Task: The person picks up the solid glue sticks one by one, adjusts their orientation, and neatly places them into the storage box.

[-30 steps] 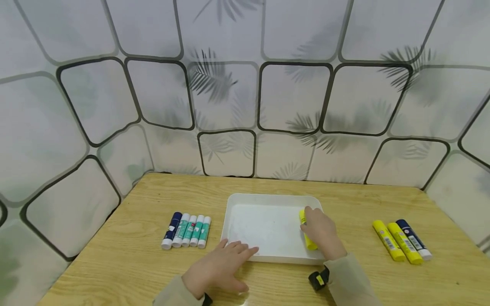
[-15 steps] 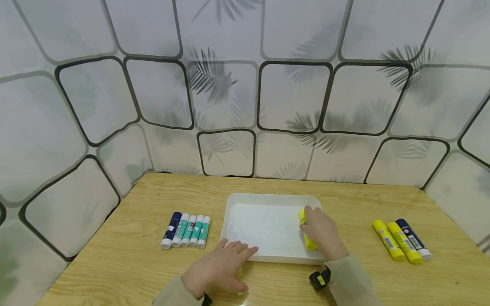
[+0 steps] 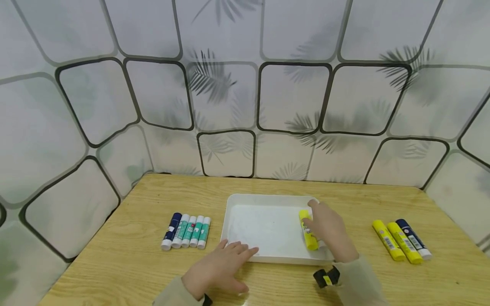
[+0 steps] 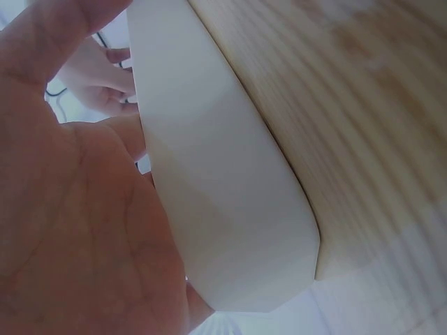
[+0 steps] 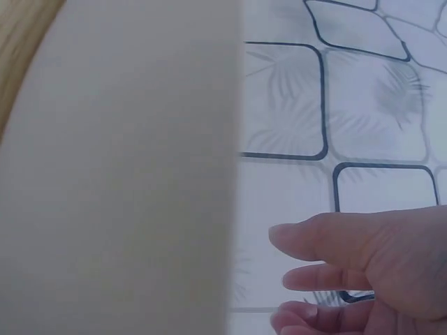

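Yellow stick [image 3: 309, 239] in the tray [image 3: 264, 225] points away from you, just left of your nearer right hand [image 3: 329, 225], fingers parted, grasping nothing; your left hand [image 3: 219, 268] spreads at the rim.

Yellow glue stick [image 3: 308, 238]: short, round, lying flat on its side inside the white tray [image 3: 264, 227], over by the tray's right wall, long axis running from back to front, near end angled slightly right. Some print along the body, too blurred to read from where I stand. Right hand [image 3: 330, 229] is over it, thumb and fingers apart, gripping nothing, thumb tip covering part of the stick's middle. Tray: shallow, rectangular, rounded corners, low walls, plain white, sitting flat on the tabletop, long side toward the person. Left hand [image 3: 222, 267] is at its near left corner, fingers spread over the front rim.
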### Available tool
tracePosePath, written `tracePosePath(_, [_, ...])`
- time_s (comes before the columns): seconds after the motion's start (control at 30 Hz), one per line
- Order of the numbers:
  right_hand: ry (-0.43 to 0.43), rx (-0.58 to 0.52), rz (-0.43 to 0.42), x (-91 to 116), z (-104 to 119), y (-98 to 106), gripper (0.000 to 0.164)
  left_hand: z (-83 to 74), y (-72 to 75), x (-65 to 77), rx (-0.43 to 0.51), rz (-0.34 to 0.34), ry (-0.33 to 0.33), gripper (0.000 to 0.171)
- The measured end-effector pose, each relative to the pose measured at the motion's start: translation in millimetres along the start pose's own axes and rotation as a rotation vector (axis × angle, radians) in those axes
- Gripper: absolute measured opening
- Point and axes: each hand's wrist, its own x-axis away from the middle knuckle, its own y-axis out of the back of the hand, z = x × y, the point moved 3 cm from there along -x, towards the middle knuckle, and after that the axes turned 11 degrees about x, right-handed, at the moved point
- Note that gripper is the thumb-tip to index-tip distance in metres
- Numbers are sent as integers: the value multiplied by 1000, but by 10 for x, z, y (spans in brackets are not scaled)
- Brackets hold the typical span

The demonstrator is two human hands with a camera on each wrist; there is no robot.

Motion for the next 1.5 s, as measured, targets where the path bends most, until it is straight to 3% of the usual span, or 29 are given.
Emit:
tracePosePath(0.47, [2,17,-32,125,-272,25,47,-38,-22,-11,-4,7,-22,77])
tracePosePath(1.03, [-62,30,36,179,-929,128,53,-35,-22,-12,-26,-6,-12,77])
tracePosePath(1.3, [-126,14,73,193,-1354,207,63,-45,-3,-8,-34,-12,-14,78])
tracePosePath(1.5, [-164,-17,87,228,-1649,223,60,-37,7,-3,-34,-14,2,78])
